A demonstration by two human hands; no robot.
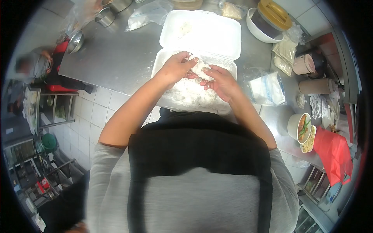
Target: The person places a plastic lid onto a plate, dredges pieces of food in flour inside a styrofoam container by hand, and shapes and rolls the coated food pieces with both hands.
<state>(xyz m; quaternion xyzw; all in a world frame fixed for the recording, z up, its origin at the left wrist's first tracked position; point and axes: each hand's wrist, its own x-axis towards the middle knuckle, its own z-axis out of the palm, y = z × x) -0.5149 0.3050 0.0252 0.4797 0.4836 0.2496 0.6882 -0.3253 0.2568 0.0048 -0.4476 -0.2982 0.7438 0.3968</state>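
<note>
A pale, lumpy piece coated in white flour [199, 68] is held up between my two hands, over an open white foam box [223, 35]. My left hand [178, 69] grips its left side with thumb and fingers. On the other side, my right hand [220, 82] pinches it, fingers curled in. Loose flour [186, 96] fills the lower half of the box beneath both hands. What the piece is under its coating cannot be made out.
The box rests on a steel table [112, 58]. A white bowl with a yellow-lidded container [275, 14] stands back right, near plastic bags [267, 88]. Bowls of food [299, 128] and a red bag [332, 155] are at right. Another person [35, 66] is far left.
</note>
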